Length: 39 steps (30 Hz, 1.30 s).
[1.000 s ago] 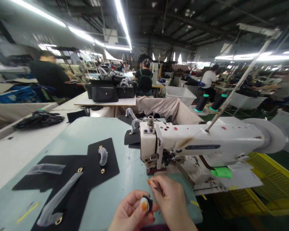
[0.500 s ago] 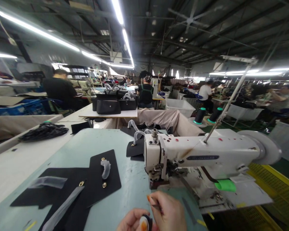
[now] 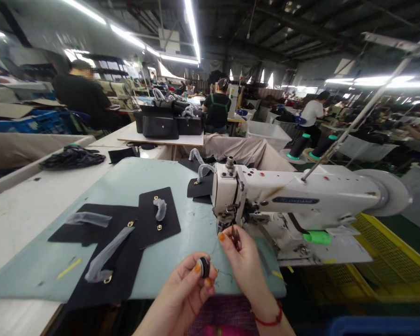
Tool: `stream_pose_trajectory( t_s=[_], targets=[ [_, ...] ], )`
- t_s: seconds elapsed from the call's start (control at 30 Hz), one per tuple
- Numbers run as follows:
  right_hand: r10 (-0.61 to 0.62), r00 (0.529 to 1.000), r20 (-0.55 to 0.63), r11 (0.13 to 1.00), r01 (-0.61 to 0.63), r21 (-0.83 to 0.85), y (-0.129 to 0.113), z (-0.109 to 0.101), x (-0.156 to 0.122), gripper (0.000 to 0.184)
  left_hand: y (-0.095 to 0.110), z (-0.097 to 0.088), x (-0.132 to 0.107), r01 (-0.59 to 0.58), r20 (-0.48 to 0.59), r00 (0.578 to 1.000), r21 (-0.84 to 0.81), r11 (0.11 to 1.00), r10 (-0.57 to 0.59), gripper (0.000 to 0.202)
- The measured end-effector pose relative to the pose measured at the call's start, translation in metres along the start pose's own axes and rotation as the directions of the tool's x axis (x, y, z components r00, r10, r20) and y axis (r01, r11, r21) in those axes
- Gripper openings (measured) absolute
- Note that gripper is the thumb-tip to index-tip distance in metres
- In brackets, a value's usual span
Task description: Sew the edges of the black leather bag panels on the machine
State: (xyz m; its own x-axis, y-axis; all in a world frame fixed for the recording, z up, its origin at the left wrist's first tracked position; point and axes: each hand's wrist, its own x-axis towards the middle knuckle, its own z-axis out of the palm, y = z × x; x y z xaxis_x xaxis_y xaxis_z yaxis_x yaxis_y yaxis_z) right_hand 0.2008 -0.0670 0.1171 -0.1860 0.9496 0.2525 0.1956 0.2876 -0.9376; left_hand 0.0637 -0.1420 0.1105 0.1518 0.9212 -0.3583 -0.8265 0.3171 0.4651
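Observation:
My left hand (image 3: pixel 185 284) pinches a small bobbin (image 3: pixel 204 267) wound with black thread between thumb and fingers, over the front edge of the table. My right hand (image 3: pixel 243 261) is closed around small dark metal thread snips (image 3: pixel 235 238), just below the needle area of the white sewing machine (image 3: pixel 255 183). Its palm side and part of the snips are hidden. To the left, black bag panels (image 3: pixel 170 205) with gold rings lie overlapping on the pale green tabletop (image 3: pixel 112 184). A plastic-wrapped strap (image 3: pixel 114 245) rests across them.
More black pieces (image 3: pixel 205 184) lie behind the machine head. Black thread cones (image 3: pixel 298 147) stand behind the machine. Finished black bags (image 3: pixel 161 127) sit on a board further back. Yellow crates (image 3: pixel 402 266) are at the lower right. Several co-workers are in the background.
The view has tilted downward, so the table and machine appear higher. Both hands show more fully, and the bobbin has turned, with its black thread now facing right.

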Motion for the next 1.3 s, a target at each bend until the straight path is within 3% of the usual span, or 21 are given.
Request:
stream_pose_trajectory(
  t_s=[0.13, 0.23, 0.43, 0.6, 0.7, 0.8, 1.07, 1.3],
  targets=[
    [0.095, 0.994, 0.046, 0.981, -0.101, 0.164, 0.002, -0.002, -0.004, 0.034, 0.001, -0.001, -0.002, 0.026, -0.036, 0.999, -0.071, 0.997, -0.029, 0.031],
    [0.178, 0.975, 0.136, 0.917, -0.215, 0.336, 0.005, -0.003, -0.007, 0.035, 0.000, -0.004, 0.000, 0.043, -0.029, 0.999, -0.075, 0.996, -0.045, 0.029],
    [0.221, 0.926, 0.305, 0.640, -0.374, 0.671, 0.001, -0.003, -0.009, 0.035, -0.002, -0.007, 0.002, 0.071, 0.004, 0.997, -0.057, 0.996, -0.071, 0.029],
    [0.204, 0.886, 0.416, 0.444, -0.463, 0.767, -0.005, 0.001, -0.007, 0.037, -0.005, -0.010, 0.002, 0.118, 0.021, 0.993, -0.056, 0.991, -0.117, 0.029],
    [0.170, 0.863, 0.475, 0.376, -0.502, 0.779, -0.006, 0.005, -0.005, 0.036, -0.008, -0.012, 0.002, 0.144, 0.051, 0.989, -0.061, 0.988, -0.141, 0.027],
    [0.155, 0.854, 0.497, 0.394, -0.514, 0.762, -0.006, 0.008, -0.002, 0.039, -0.010, -0.012, 0.002, 0.159, 0.072, 0.985, -0.077, 0.984, -0.154, 0.026],
    [0.104, 0.863, 0.494, 0.538, -0.467, 0.702, -0.007, 0.006, 0.006, 0.035, -0.011, -0.012, 0.003, 0.192, 0.099, 0.977, -0.008, 0.981, -0.190, 0.020],
    [0.152, 0.892, 0.425, 0.552, -0.433, 0.713, -0.005, 0.016, 0.003, 0.031, -0.017, -0.017, 0.004, 0.106, 0.136, 0.984, 0.073, 0.992, -0.115, 0.025]
  ],
)
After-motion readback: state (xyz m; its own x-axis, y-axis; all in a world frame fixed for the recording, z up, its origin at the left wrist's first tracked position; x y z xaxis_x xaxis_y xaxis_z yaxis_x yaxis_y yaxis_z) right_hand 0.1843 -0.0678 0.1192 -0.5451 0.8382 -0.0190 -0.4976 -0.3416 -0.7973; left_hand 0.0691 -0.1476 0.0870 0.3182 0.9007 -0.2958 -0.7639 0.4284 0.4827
